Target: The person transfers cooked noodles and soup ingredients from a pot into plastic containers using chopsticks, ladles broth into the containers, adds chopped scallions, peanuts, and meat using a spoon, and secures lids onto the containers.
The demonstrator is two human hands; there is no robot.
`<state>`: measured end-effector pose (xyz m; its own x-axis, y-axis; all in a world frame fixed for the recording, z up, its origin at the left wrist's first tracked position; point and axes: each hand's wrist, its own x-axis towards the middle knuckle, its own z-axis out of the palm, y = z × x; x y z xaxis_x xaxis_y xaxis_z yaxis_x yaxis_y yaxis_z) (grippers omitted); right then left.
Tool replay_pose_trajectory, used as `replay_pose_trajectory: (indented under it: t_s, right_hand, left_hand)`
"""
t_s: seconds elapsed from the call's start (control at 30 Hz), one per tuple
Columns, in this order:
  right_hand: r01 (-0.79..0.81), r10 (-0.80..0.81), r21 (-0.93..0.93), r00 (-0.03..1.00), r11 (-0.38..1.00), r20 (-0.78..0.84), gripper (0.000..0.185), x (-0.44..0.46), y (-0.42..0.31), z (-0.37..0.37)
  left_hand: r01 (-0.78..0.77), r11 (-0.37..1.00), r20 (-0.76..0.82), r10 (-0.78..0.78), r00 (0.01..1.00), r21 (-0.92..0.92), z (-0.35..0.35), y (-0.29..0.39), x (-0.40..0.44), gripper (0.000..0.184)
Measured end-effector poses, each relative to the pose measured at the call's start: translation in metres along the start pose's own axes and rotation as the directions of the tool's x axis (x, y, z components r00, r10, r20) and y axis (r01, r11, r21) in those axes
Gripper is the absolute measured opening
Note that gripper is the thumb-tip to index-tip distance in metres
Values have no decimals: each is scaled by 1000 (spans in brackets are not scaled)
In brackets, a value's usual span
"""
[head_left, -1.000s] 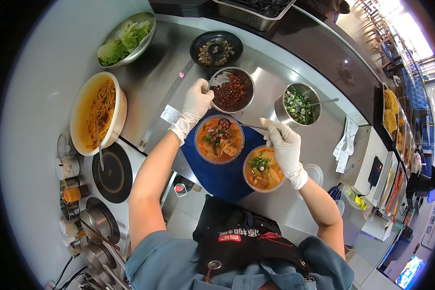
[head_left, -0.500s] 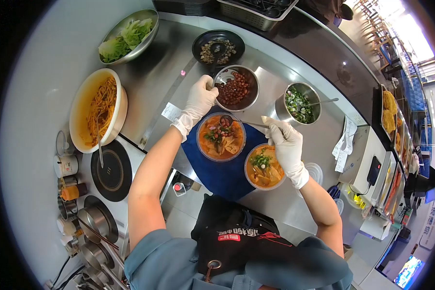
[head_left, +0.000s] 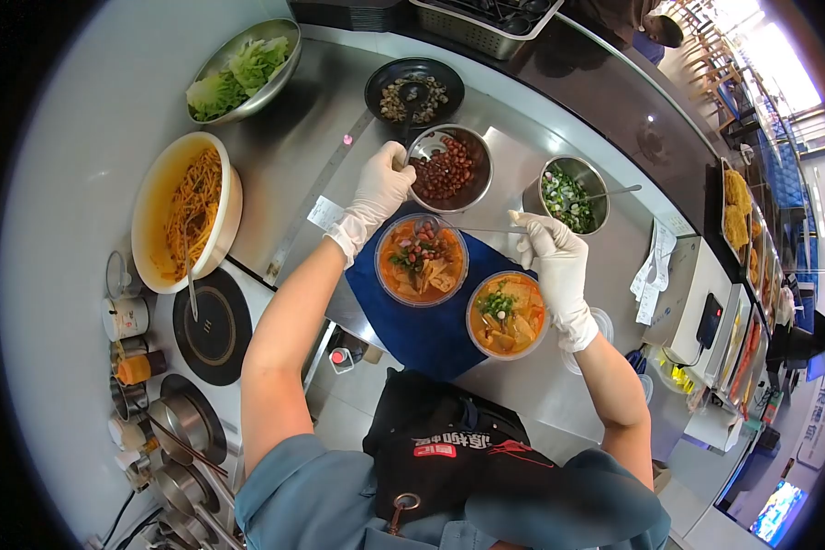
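Note:
My left hand (head_left: 383,183), in a white glove, pinches the left rim of a metal bowl (head_left: 479,194) of reddish-brown peanuts. Gloved as well, my right hand (head_left: 559,266) grips the long thin handle of a metal spoon (head_left: 477,228). The spoon's head hangs over the upper edge of a round plastic bowl of orange-red soup (head_left: 423,262), where peanuts and chopped greens lie on top. Just left of my right wrist stands a second soup bowl (head_left: 507,316), topped with green onion. Both soup bowls rest on a dark blue cloth (head_left: 371,316).
A metal pot of chopped green onion (head_left: 569,195) with a spoon stands right of the peanuts. Behind is a black dish (head_left: 413,90). Left are a lettuce bowl (head_left: 245,75), a white noodle bowl (head_left: 189,211) and a black round hotplate (head_left: 212,323). A printer-like machine (head_left: 687,284) sits right.
My right hand has shifted slightly right and turned, drawing the spoon handle with it. The spoon's head now looks emptier. My left hand stays at the bowl rim.

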<state>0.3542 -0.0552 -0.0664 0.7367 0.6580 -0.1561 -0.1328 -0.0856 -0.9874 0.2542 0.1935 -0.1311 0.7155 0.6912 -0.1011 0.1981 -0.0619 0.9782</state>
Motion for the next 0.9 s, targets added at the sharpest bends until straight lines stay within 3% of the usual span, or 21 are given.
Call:
replay_pose_trajectory:
  t_s: [0.13, 0.23, 0.27, 0.3, 0.33, 0.4, 0.47, 0.5, 0.53, 0.6, 0.73, 0.9]
  right_hand:
    - [-13, 19, 81, 997, 997, -77, 20, 18, -3, -4]
    - [210, -225, -127, 967, 969, -117, 21, 39, 4, 1]
    - [213, -228, -125, 966, 969, -124, 21, 46, 12, 1]
    - [415, -455, -352, 890, 839, -33, 19, 52, 22, 1]
    - [577, -628, -535, 771, 617, 107, 19, 54, 22, 4]
    - [530, -569, -542, 815, 652, 113, 19, 48, 24, 7]
    - [432, -483, -423, 875, 796, -15, 18, 43, 28, 10]
    - [202, -232, -226, 966, 953, -116, 17, 41, 28, 8]
    - [200, -232, -227, 965, 953, -124, 17, 42, 29, 4]
    - [56, -48, 29, 974, 998, -220, 21, 51, 30, -7]
    - [-18, 74, 200, 959, 980, -274, 19, 59, 30, -27]
    - [-16, 77, 199, 950, 980, -302, 18, 54, 30, -43]
  left_hand:
    - [-40, 998, 1, 40, 999, 51, -1, 0, 3, 9]
    - [-25, 999, 31, 24, 999, 44, 1, 8, 1, 10]
    - [-30, 998, 37, 28, 999, 47, 3, 12, -1, 10]
    - [-25, 999, 49, 23, 999, 34, 6, 15, -2, 10]
    - [-19, 1000, 62, 18, 998, 22, 9, 17, -1, 9]
    - [-40, 999, 68, 39, 997, 19, 16, 16, 1, 9]
    - [-54, 998, 76, 53, 996, 14, 21, 15, 2, 10]
    - [-31, 1000, 87, 31, 996, -5, 24, 15, 3, 10]
    - [-8, 1000, 99, 10, 995, -24, 27, 16, 5, 10]
    - [-28, 999, 116, 30, 993, -16, 32, 16, 5, 10]
    - [-103, 994, 131, 100, 986, 17, 41, 8, 11, 9]
    - [-89, 996, 178, 83, 980, 25, 49, 7, 11, 9]
